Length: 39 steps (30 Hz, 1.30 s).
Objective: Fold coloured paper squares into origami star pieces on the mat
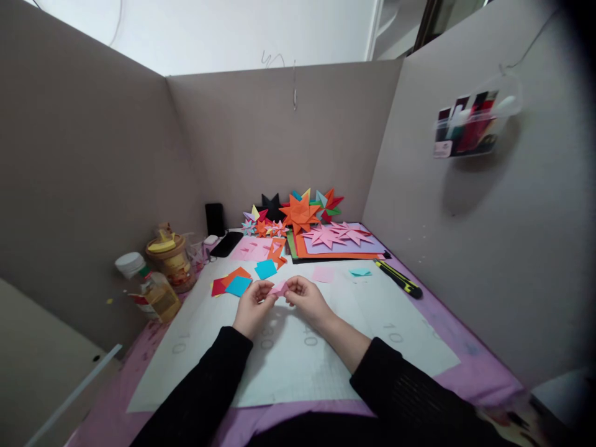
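A small folded piece of pink paper (pixel 279 289) is held between both hands above the white sheet (pixel 302 372). My left hand (pixel 254 305) pinches its left end, and my right hand (pixel 308 299) pinches the right end. Just left of the hands lie blue, orange and red paper squares (pixel 239 285), with another blue square (pixel 266 269) behind the fingers. A flat pink square (pixel 323 274) sits beyond my right hand, and a small folded teal piece (pixel 360 272) rests farther right.
A yellow-black cutter (pixel 399 279) lies at the right edge. Folded paper stars (pixel 300 213) and stacked coloured sheets (pixel 339 251) fill the back. A bottle (pixel 153 292), a jar (pixel 172 264) and a phone (pixel 226 244) stand or lie at left. Grey partitions (pixel 288 136) surround the table.
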Motion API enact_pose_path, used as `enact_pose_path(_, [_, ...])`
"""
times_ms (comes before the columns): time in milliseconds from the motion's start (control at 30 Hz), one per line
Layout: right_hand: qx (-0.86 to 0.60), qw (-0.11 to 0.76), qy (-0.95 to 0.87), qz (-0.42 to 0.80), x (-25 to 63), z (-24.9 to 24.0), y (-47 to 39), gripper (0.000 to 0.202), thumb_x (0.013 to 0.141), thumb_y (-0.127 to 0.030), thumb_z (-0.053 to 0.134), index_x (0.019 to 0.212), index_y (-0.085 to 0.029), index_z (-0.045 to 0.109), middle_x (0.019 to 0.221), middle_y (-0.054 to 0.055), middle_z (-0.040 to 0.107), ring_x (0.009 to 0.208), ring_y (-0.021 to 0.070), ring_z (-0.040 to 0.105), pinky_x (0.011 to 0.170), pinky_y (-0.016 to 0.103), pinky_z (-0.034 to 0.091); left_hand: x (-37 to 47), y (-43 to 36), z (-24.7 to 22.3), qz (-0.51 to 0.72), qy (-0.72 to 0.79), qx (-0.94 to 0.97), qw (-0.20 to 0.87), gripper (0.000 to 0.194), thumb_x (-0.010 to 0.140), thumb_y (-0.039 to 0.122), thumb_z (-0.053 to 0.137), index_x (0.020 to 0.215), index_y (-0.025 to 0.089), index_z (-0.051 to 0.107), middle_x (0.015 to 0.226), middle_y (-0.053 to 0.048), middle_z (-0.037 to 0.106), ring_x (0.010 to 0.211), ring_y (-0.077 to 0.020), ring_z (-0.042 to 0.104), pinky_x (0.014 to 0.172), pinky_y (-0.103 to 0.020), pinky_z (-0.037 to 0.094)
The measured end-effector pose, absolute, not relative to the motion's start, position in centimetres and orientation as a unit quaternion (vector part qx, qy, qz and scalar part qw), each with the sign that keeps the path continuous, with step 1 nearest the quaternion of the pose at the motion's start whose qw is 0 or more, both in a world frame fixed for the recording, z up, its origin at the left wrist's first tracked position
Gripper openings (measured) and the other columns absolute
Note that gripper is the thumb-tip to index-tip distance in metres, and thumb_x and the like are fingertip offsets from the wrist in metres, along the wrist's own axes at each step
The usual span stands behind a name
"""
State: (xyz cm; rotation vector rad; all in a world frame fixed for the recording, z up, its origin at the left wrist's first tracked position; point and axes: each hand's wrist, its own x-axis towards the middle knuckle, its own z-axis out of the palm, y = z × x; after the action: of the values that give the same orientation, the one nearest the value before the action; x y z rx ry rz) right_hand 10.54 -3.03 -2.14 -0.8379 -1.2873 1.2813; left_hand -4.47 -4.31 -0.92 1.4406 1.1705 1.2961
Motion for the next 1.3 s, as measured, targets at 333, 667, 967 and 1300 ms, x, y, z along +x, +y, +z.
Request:
enact_pose_path(333, [-0.302,0.528,-0.361,0.707,10.67,-2.09,-3.09,0.022,0.065,-0.031,0.069,0.073,-0.016,0.057,0.066,0.001,0.062,0.059,0.0108,0.06,0.055,0.021,0.045,-4.84,-4.22,-0.83,0.546,0.47,0.555,0.415,0.022,0.069,0.031,0.063,0.083,0.014,0.057,0.073,-0.002,0.062,0.066,-0.0128,0.059,0.061,-0.025,0.048])
enact_pose_path(667, [-0.262,0.496,-0.293,0.774,10.93,-2.3,-2.91,0.015,0.062,-0.018,0.073,0.072,-0.012,0.062,0.067,0.002,0.063,0.064,0.009,0.061,0.064,0.018,0.049,-4.81,-4.43,-0.6,0.53,0.506,0.597,0.326,0.016,0.07,0.027,0.062,0.08,0.015,0.059,0.075,-0.003,0.063,0.067,-0.0132,0.058,0.062,-0.024,0.046])
enact_pose_path(967, [-0.289,0.507,-0.307,0.752,10.73,-2.57,-2.78,0.017,0.057,-0.015,0.075,0.07,-0.014,0.063,0.066,0.001,0.064,0.061,0.0088,0.061,0.061,0.019,0.049,-4.52,-4.39,-0.7,0.523,0.502,0.585,0.363,0.022,0.065,0.03,0.064,0.079,0.015,0.058,0.075,-0.003,0.061,0.067,-0.0129,0.056,0.061,-0.023,0.043])
enact_pose_path(1300, [-0.285,0.504,-0.309,0.755,10.7,-2.44,-3.02,0.015,0.061,-0.021,0.073,0.067,-0.012,0.062,0.064,0.003,0.064,0.06,0.0088,0.06,0.061,0.019,0.048,-4.36,-4.59,-0.84,0.504,0.486,0.614,0.365,0.016,0.066,0.024,0.059,0.079,0.016,0.055,0.073,-0.001,0.057,0.068,-0.0121,0.054,0.059,-0.02,0.042])
